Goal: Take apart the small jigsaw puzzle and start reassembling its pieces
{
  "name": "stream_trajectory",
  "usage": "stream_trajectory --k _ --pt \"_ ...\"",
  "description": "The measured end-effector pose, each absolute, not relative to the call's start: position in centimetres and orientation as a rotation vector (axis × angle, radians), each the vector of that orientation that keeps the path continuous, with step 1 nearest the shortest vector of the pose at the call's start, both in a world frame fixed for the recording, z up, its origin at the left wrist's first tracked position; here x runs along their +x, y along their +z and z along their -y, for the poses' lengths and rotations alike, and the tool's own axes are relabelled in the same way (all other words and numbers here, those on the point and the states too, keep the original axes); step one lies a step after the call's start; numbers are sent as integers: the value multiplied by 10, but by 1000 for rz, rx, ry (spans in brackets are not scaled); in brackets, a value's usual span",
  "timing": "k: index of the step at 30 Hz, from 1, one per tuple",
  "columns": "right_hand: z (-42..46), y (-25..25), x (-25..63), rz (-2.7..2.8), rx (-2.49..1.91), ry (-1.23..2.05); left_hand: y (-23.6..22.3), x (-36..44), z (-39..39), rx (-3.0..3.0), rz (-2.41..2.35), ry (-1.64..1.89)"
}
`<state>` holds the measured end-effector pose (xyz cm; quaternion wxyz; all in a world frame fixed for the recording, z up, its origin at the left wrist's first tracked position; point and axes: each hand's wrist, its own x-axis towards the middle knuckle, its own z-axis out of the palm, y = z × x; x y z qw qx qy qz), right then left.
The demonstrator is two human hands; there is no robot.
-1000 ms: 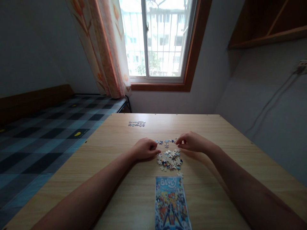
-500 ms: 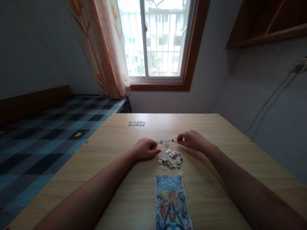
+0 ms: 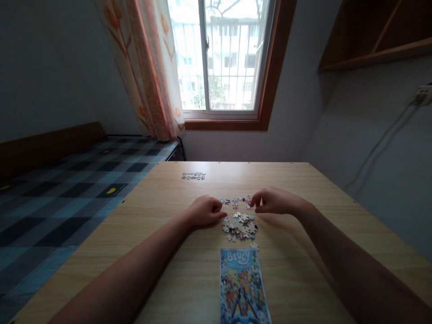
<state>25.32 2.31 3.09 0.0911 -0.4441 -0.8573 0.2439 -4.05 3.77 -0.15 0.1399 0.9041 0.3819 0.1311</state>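
Observation:
My left hand [image 3: 205, 210] rests on the table with fingers curled in and thumb stretched toward the pile; nothing shows in it. Close to its thumb lies a heap of loose jigsaw pieces [image 3: 240, 225], many with pale backs up. Beyond the heap is a row of joined and separate jigsaw pieces [image 3: 235, 202], coloured side up. My right hand [image 3: 274, 200] is at that row's right end. Its forefinger points down at a small jigsaw piece [image 3: 249, 206], at or very near it, while the thumb stands slightly apart.
A printed "Bluey" picture sheet [image 3: 243, 288] lies nearest me, below a single pale piece [image 3: 254, 246]. Farther back on the wooden table [image 3: 162, 198] are two rows of pieces [image 3: 193, 176]. A checked bed [image 3: 81, 180] stands left; a window [image 3: 229, 67] is ahead.
My right hand has shifted slightly toward me, and its fingertips have parted from a pinch. A piece now lies below the row's right end. The left hand stays put.

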Motion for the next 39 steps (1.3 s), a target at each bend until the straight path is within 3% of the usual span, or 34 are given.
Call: stream_trajectory --k 23,30,39 --pt "-24 19 248 2605 -1360 698 0 -40 -37 2619 -1118 368" --pt "-29 23 255 2458 -1286 1016 -2 -41 -37 2629 -1102 390" --pt "-18 19 212 1914 -1206 1089 -2 -35 -27 2668 -1076 842"
